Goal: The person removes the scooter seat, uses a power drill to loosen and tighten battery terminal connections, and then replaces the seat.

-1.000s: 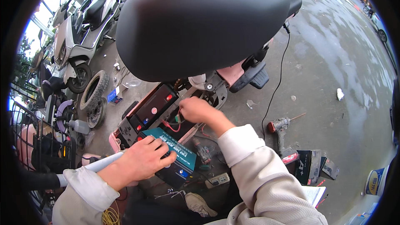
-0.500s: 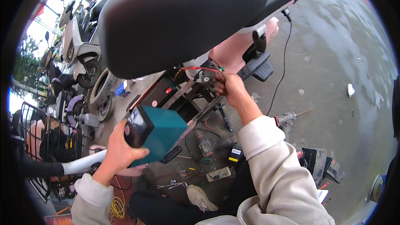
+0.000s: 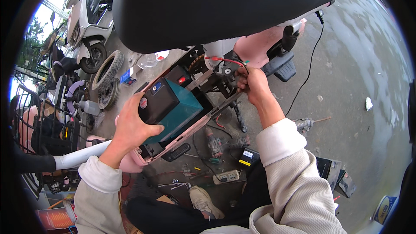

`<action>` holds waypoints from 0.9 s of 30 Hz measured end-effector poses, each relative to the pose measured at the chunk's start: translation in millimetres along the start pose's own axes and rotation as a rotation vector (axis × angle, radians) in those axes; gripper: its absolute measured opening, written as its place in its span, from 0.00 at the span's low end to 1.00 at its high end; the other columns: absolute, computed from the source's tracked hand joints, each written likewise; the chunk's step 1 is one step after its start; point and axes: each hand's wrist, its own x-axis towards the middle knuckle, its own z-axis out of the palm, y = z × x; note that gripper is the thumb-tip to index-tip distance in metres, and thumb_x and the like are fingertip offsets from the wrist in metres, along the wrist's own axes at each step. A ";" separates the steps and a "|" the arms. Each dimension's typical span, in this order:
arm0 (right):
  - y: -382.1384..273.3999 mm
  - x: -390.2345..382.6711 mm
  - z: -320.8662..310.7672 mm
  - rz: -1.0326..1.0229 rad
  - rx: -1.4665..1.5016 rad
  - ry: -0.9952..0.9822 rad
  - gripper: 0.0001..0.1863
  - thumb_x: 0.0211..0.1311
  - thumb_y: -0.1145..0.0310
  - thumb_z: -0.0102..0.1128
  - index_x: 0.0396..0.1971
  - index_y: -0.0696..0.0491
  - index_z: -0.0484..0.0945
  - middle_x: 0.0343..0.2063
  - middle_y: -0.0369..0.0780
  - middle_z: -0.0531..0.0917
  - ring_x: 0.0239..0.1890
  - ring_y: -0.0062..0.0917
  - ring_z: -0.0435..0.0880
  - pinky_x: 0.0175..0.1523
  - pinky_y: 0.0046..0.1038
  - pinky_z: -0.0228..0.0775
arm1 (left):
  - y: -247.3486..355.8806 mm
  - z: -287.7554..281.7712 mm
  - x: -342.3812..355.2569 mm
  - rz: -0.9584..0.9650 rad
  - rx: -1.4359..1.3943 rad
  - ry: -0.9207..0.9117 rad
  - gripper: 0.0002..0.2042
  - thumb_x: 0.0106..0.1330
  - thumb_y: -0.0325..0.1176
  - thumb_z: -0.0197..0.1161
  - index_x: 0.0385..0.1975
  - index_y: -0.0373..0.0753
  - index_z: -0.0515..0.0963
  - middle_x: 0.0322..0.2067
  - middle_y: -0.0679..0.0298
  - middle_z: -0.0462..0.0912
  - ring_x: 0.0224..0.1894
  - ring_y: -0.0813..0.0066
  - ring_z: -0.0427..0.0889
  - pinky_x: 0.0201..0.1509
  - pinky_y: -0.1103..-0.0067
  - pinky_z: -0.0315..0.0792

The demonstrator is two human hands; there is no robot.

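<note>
My left hand (image 3: 130,125) grips a box-shaped battery (image 3: 182,110) with teal sides and a black top, thumb on the near side, fingers over the far end. The battery sits low in the open compartment of a pink scooter (image 3: 255,45), tilted a little. Beside it is a dark part with a red button (image 3: 182,79). My right hand (image 3: 256,82) is closed in a pinch on thin wires (image 3: 236,62), red and dark, by the seat post. Its fingertips are partly hidden. Above both hands looms the raised black seat (image 3: 221,11).
Power drills (image 3: 216,143) and a power strip (image 3: 227,177) lie on the ground near my shoe (image 3: 206,201). A black cable (image 3: 305,78) hangs at the right. To the left are a loose tyre (image 3: 106,71), a wheel rim (image 3: 110,94) and a parked white scooter (image 3: 86,28).
My left hand has lowered the battery into the scooter's compartment, where it was held above before. My right hand still pinches the wires. The whole view has shifted slightly.
</note>
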 end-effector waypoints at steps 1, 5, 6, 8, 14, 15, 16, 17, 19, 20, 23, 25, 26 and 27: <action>0.0 0.6 -0.6 -0.003 -0.005 0.006 0.10 0.70 0.65 0.51 0.31 0.55 0.74 0.16 0.29 0.62 0.20 0.20 0.64 0.32 0.30 0.59 | 2.5 0.5 0.4 0.013 -0.038 0.021 0.48 0.37 0.41 0.80 0.65 0.32 0.70 0.56 0.48 0.78 0.59 0.50 0.78 0.65 0.64 0.72; 2.2 0.6 -0.2 0.002 -0.018 0.020 0.12 0.71 0.63 0.51 0.32 0.56 0.74 0.16 0.29 0.62 0.20 0.20 0.64 0.32 0.30 0.60 | 0.7 12.3 0.7 0.037 -0.091 0.110 0.48 0.35 0.40 0.81 0.63 0.29 0.71 0.53 0.49 0.79 0.55 0.52 0.80 0.64 0.66 0.72; 2.1 1.3 0.6 -0.003 -0.009 0.020 0.11 0.70 0.65 0.50 0.31 0.56 0.75 0.16 0.29 0.63 0.19 0.20 0.64 0.31 0.30 0.59 | -2.4 18.2 -0.1 0.035 -0.079 0.134 0.48 0.35 0.40 0.81 0.63 0.29 0.71 0.53 0.49 0.79 0.56 0.53 0.79 0.64 0.67 0.72; 1.0 1.8 2.4 -0.015 0.015 0.021 0.10 0.69 0.67 0.50 0.30 0.56 0.76 0.15 0.30 0.64 0.18 0.21 0.64 0.29 0.30 0.57 | -13.4 32.1 0.0 0.056 -0.067 0.134 0.49 0.35 0.41 0.81 0.64 0.30 0.70 0.56 0.49 0.78 0.58 0.53 0.78 0.65 0.67 0.71; 1.6 1.1 0.8 -0.012 -0.018 0.010 0.13 0.72 0.63 0.48 0.32 0.56 0.75 0.16 0.30 0.63 0.20 0.20 0.64 0.33 0.30 0.61 | -9.2 64.4 -1.7 0.051 -0.009 0.023 0.49 0.38 0.42 0.81 0.66 0.34 0.68 0.56 0.50 0.75 0.58 0.49 0.77 0.63 0.63 0.73; 2.2 1.6 0.8 -0.016 -0.023 0.009 0.13 0.72 0.63 0.48 0.32 0.56 0.75 0.16 0.30 0.63 0.20 0.20 0.64 0.33 0.30 0.61 | -9.4 71.5 0.8 0.060 0.003 0.009 0.48 0.38 0.42 0.81 0.65 0.34 0.68 0.55 0.50 0.75 0.58 0.49 0.77 0.63 0.63 0.74; 2.8 2.4 0.4 -0.017 -0.035 0.008 0.13 0.73 0.62 0.48 0.33 0.56 0.75 0.16 0.29 0.63 0.21 0.21 0.64 0.33 0.31 0.62 | -8.2 79.7 4.3 0.068 0.012 -0.001 0.48 0.39 0.42 0.80 0.65 0.34 0.68 0.54 0.50 0.75 0.57 0.49 0.77 0.62 0.62 0.74; 3.2 3.2 -0.1 -0.015 -0.030 0.007 0.14 0.74 0.62 0.47 0.33 0.56 0.75 0.16 0.29 0.63 0.21 0.21 0.64 0.33 0.31 0.62 | -6.2 85.6 7.3 0.075 0.021 -0.011 0.47 0.39 0.42 0.80 0.65 0.34 0.68 0.53 0.51 0.75 0.57 0.49 0.77 0.62 0.62 0.74; 4.3 3.2 0.5 -0.009 -0.012 0.007 0.14 0.74 0.62 0.47 0.33 0.56 0.75 0.17 0.29 0.63 0.21 0.21 0.64 0.34 0.31 0.62 | -5.5 93.4 11.2 0.104 0.048 -0.034 0.47 0.39 0.41 0.80 0.64 0.34 0.68 0.53 0.51 0.75 0.57 0.49 0.76 0.61 0.62 0.74; 2.9 2.3 1.0 -0.011 -0.019 -0.004 0.15 0.75 0.61 0.47 0.33 0.56 0.75 0.17 0.30 0.63 0.21 0.21 0.65 0.34 0.31 0.63 | -8.6 98.8 11.9 0.104 0.052 -0.026 0.47 0.39 0.41 0.80 0.64 0.33 0.68 0.53 0.51 0.75 0.57 0.49 0.76 0.61 0.62 0.74; 3.3 2.3 -0.4 -0.010 -0.021 -0.015 0.15 0.75 0.61 0.46 0.33 0.56 0.75 0.17 0.30 0.63 0.21 0.21 0.65 0.34 0.32 0.63 | -4.6 100.1 16.6 0.063 0.058 -0.030 0.47 0.40 0.40 0.80 0.65 0.32 0.68 0.52 0.51 0.75 0.58 0.50 0.76 0.61 0.62 0.75; 4.0 4.7 -4.8 -0.009 -0.020 -0.008 0.15 0.75 0.62 0.46 0.32 0.56 0.75 0.16 0.30 0.63 0.21 0.22 0.65 0.33 0.32 0.63 | -5.9 97.8 24.3 0.045 0.044 -0.051 0.47 0.40 0.40 0.80 0.65 0.32 0.68 0.52 0.50 0.75 0.58 0.50 0.76 0.62 0.62 0.75; 4.1 5.5 -5.5 -0.010 -0.021 -0.008 0.15 0.75 0.62 0.46 0.32 0.56 0.75 0.16 0.30 0.63 0.21 0.22 0.65 0.33 0.32 0.63 | -7.8 99.3 26.5 0.057 0.045 -0.042 0.47 0.40 0.40 0.80 0.65 0.33 0.68 0.52 0.51 0.75 0.58 0.50 0.76 0.62 0.62 0.75; 4.1 6.0 -6.7 -0.011 -0.022 -0.008 0.15 0.75 0.62 0.46 0.32 0.56 0.75 0.16 0.31 0.64 0.21 0.22 0.66 0.33 0.32 0.63 | -8.3 104.7 26.1 0.077 0.061 -0.041 0.47 0.40 0.40 0.80 0.65 0.33 0.68 0.52 0.51 0.75 0.58 0.50 0.76 0.62 0.62 0.75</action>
